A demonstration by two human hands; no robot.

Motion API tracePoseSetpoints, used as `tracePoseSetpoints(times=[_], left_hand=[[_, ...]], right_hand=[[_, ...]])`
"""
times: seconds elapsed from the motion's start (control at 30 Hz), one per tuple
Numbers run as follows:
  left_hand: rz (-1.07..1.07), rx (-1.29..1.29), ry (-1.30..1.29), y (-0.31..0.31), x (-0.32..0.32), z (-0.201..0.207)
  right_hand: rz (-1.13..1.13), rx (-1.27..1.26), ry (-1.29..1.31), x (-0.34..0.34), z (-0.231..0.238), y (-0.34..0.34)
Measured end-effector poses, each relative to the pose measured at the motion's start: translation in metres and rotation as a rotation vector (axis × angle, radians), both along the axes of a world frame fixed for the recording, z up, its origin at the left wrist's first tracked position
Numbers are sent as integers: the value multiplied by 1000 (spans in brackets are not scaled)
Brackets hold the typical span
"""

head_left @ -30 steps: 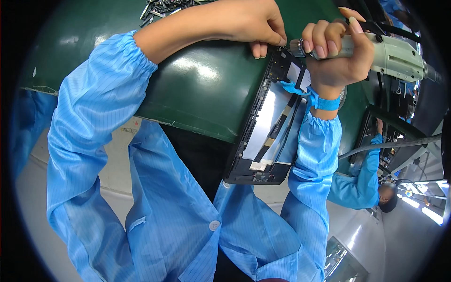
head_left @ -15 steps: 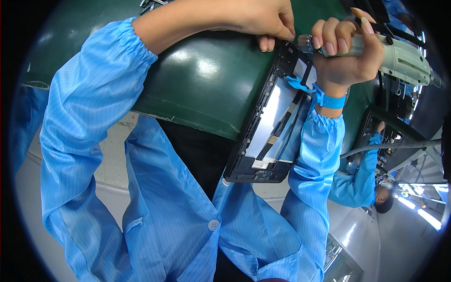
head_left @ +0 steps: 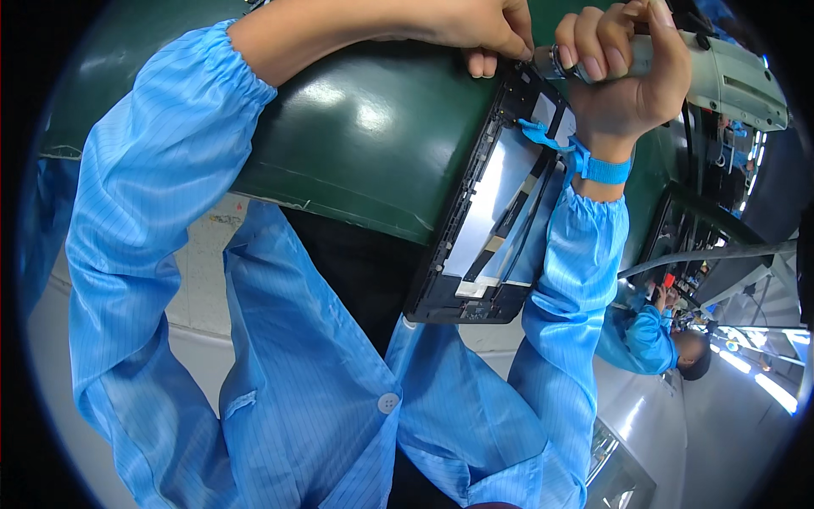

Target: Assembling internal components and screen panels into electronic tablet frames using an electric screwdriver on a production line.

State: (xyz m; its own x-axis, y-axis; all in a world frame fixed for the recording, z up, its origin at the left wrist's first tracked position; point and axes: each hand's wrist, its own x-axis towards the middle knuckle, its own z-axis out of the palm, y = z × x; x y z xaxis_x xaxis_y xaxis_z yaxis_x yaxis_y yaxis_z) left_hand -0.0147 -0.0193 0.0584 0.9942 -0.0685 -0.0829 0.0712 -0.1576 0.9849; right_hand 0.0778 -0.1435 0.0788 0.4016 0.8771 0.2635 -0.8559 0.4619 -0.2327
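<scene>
- At the far corner of the device [head_left: 500, 212], the left hand [head_left: 487, 30] bends its thumb and fingers close to the tip of the tool [head_left: 736, 83]; whether they pinch a small part or only the rim cannot be told.
- The right hand [head_left: 627, 76] grips the pale tool, fingers wrapped around its shaft, the tip directed leftward at that corner.
- The device lies aslant between the forearms, its near end reaching past the edge of the green bench [head_left: 356, 161].
- Good technique, as judged here: steady the corner with the left hand, keep fingertips out of the tool's line, and press evenly. The overhanging near end probably calls for support against tipping.
- The loose tail of the wrist strap [head_left: 606, 170] hangs over the device and is best kept off its inner parts.
- The device's open shell acts as a shallow container: it holds a silvery panel [head_left: 482, 225], dark ribbons [head_left: 513, 220] crossing it, and a whitish patch [head_left: 471, 288] toward the near end.
</scene>
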Motion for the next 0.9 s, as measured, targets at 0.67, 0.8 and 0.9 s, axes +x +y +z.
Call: tracePoseSetpoints(times=[0.67,0.8,0.9], left_hand=[[-2,11,-18,-9,-1,7],[281,511,-313,-22,-17,16],[575,740,-722,-55,-51,2]], right_hand=[[-592,-661,-968,2,14,-15],[-518,-595,-914,4,14,-12],[-568,-708,-905,6,9,-14]])
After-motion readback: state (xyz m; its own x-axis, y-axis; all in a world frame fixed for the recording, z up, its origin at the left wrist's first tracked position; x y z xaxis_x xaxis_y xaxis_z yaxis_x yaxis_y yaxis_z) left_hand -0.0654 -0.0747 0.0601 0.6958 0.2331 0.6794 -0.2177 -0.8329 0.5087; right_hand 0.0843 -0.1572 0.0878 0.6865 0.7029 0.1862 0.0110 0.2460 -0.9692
